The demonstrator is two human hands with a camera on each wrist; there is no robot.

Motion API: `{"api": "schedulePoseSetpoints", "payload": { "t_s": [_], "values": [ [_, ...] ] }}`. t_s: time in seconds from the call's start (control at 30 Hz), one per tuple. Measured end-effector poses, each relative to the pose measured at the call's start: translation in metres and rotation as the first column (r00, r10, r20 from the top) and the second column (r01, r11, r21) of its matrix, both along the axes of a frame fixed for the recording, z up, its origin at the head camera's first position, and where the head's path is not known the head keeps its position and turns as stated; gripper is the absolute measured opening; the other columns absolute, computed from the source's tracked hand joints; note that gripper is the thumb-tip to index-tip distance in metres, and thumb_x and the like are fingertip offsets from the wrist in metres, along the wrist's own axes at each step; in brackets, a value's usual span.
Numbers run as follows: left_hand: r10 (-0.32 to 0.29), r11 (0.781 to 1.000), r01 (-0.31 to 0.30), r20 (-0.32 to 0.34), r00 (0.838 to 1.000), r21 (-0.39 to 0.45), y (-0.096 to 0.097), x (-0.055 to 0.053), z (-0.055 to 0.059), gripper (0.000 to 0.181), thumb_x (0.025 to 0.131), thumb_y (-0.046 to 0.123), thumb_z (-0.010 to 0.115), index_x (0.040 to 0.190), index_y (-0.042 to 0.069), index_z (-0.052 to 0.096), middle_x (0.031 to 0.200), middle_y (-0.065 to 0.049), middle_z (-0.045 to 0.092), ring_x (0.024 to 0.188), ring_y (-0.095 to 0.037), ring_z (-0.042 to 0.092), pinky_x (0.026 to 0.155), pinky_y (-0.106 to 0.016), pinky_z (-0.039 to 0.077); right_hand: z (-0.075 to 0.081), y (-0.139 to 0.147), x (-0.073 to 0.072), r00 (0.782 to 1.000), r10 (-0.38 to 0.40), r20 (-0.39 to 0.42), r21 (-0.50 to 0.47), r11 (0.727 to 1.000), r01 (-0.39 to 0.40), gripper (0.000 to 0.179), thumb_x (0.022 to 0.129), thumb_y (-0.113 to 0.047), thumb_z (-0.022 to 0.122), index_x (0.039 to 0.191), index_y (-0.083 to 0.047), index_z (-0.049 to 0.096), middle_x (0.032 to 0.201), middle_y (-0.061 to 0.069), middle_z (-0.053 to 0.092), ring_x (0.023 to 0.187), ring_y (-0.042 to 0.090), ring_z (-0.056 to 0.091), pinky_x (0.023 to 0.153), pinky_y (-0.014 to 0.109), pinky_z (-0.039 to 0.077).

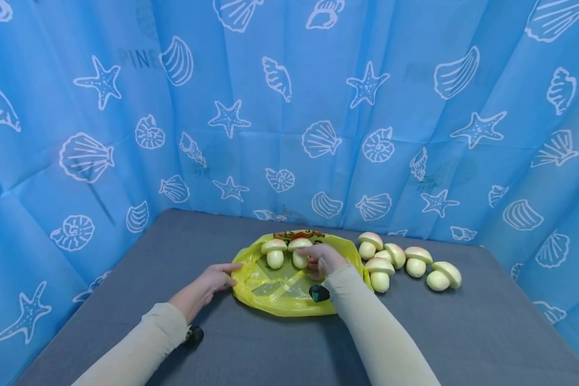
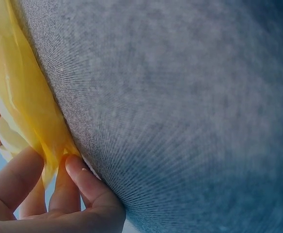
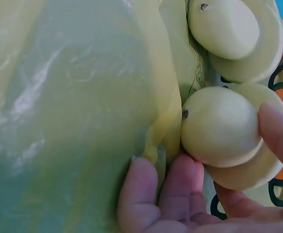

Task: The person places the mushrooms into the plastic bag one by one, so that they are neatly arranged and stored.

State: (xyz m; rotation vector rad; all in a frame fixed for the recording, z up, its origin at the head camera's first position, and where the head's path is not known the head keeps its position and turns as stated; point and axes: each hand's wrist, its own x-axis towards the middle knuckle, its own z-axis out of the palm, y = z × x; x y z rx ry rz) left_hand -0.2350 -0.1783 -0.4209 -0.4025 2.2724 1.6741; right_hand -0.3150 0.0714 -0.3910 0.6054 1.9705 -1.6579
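A yellow plastic bag (image 1: 289, 308) lies spread with its mouth wide on the grey table. At its left edge my left hand (image 1: 213, 281) pinches the rim; thin yellow plastic (image 2: 27, 82) bunches between those fingers in the left wrist view. Inside the bag, near the back, two pale toy mushrooms with pinkish caps stand side by side. My right hand (image 1: 329, 259) reaches in over the bag and grips the right-hand mushroom (image 3: 221, 128), thumb on its cap and fingers below the stem. The other mushroom (image 1: 274, 253) stands just left of it, untouched.
Several more toy mushrooms (image 1: 416, 261) lie in a cluster right of the bag, the nearest one (image 1: 380, 274) close against its edge. A blue curtain (image 1: 289, 134) with white shells and starfish hangs behind the table (image 1: 251, 354). Dark wrist devices (image 1: 193, 336) sit at both cuffs.
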Motion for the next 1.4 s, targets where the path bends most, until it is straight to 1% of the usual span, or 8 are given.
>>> {"api": "schedulePoseSetpoints", "payload": {
  "t_s": [0.1, 0.33, 0.5, 0.8, 0.93, 1.17, 1.23, 1.4],
  "values": [
    [-0.003, 1.000, 0.003, -0.003, 1.000, -0.004, 0.000, 0.000, 0.000, 0.052, 0.091, -0.008, 0.054, 0.141, 0.006, 0.052, 0.152, -0.023, 0.032, 0.140, -0.041, 0.027, 0.109, -0.054, 0.030, 0.002, 0.000, 0.003, 1.000, 0.005, -0.008, -0.005, 1.000, -0.005, 0.043, 0.092, -0.020, 0.068, 0.125, -0.003, 0.046, 0.102, 0.011, 0.044, 0.095, 0.025, 0.046, 0.101, 0.051, 0.040],
    [0.000, 1.000, 0.000, -0.004, 1.000, -0.014, 0.000, 0.000, -0.001, 0.052, 0.090, -0.008, 0.054, 0.140, 0.006, 0.052, 0.152, -0.024, 0.032, 0.139, -0.041, 0.029, 0.108, -0.054, 0.030, -0.001, 0.002, 0.004, 0.999, -0.014, -0.033, -0.038, 0.999, 0.012, 0.045, 0.091, -0.019, 0.068, 0.127, -0.002, 0.046, 0.112, 0.015, 0.043, 0.098, 0.027, 0.044, 0.099, 0.053, 0.041],
    [0.003, 1.000, -0.003, -0.005, 1.000, -0.009, 0.000, 0.001, 0.000, 0.051, 0.090, -0.007, 0.055, 0.140, 0.007, 0.052, 0.152, -0.024, 0.032, 0.138, -0.041, 0.030, 0.108, -0.054, 0.031, -0.002, 0.003, 0.004, 0.999, -0.017, -0.037, -0.049, 0.999, 0.015, 0.043, 0.091, -0.019, 0.068, 0.126, -0.003, 0.047, 0.110, 0.015, 0.043, 0.097, 0.027, 0.044, 0.099, 0.053, 0.040],
    [-0.007, 1.000, 0.007, -0.004, 1.000, -0.001, 0.000, 0.001, 0.002, 0.051, 0.091, -0.007, 0.054, 0.140, 0.006, 0.052, 0.151, -0.024, 0.033, 0.138, -0.041, 0.029, 0.109, -0.054, 0.030, -0.002, 0.005, 0.007, 0.999, 0.010, -0.052, -0.040, 0.999, -0.012, 0.057, 0.090, -0.021, 0.070, 0.136, 0.000, 0.042, 0.123, 0.019, 0.043, 0.104, 0.030, 0.045, 0.099, 0.054, 0.040],
    [-0.011, 1.000, 0.011, -0.001, 1.000, 0.004, -0.001, 0.002, 0.001, 0.051, 0.092, -0.006, 0.054, 0.141, 0.007, 0.051, 0.151, -0.024, 0.033, 0.138, -0.041, 0.029, 0.109, -0.054, 0.030, -0.001, 0.006, 0.006, 0.999, 0.016, -0.035, -0.034, 0.999, -0.017, 0.059, 0.091, -0.020, 0.069, 0.138, 0.001, 0.040, 0.125, 0.021, 0.043, 0.107, 0.030, 0.045, 0.100, 0.053, 0.041],
    [-0.002, 1.000, 0.002, 0.004, 1.000, -0.006, 0.000, 0.002, 0.000, 0.050, 0.092, -0.006, 0.055, 0.140, 0.007, 0.052, 0.151, -0.023, 0.033, 0.137, -0.041, 0.031, 0.108, -0.055, 0.031, 0.004, 0.012, 0.005, 1.000, 0.015, 0.000, -0.066, 0.998, -0.015, 0.071, 0.094, -0.016, 0.065, 0.149, 0.003, 0.024, 0.138, 0.025, 0.038, 0.123, 0.036, 0.042, 0.103, 0.051, 0.039],
    [-0.005, 1.000, 0.005, 0.003, 1.000, -0.008, 0.000, 0.002, 0.000, 0.050, 0.092, -0.006, 0.055, 0.140, 0.007, 0.052, 0.151, -0.024, 0.033, 0.137, -0.041, 0.030, 0.108, -0.055, 0.031, 0.006, 0.015, 0.007, 1.000, 0.025, -0.010, -0.070, 0.997, -0.025, 0.074, 0.095, -0.014, 0.064, 0.151, 0.002, 0.019, 0.139, 0.027, 0.036, 0.122, 0.037, 0.043, 0.103, 0.051, 0.040],
    [-0.004, 1.000, 0.004, 0.000, 1.000, -0.002, 0.000, 0.002, 0.001, 0.050, 0.091, -0.007, 0.055, 0.140, 0.006, 0.052, 0.151, -0.024, 0.033, 0.138, -0.041, 0.029, 0.108, -0.055, 0.031, 0.013, 0.026, 0.014, 0.994, 0.083, -0.073, -0.049, 0.995, -0.087, 0.075, 0.095, -0.011, 0.062, 0.151, 0.005, 0.016, 0.139, 0.031, 0.035, 0.122, 0.042, 0.044, 0.101, 0.054, 0.041]
  ]
}}
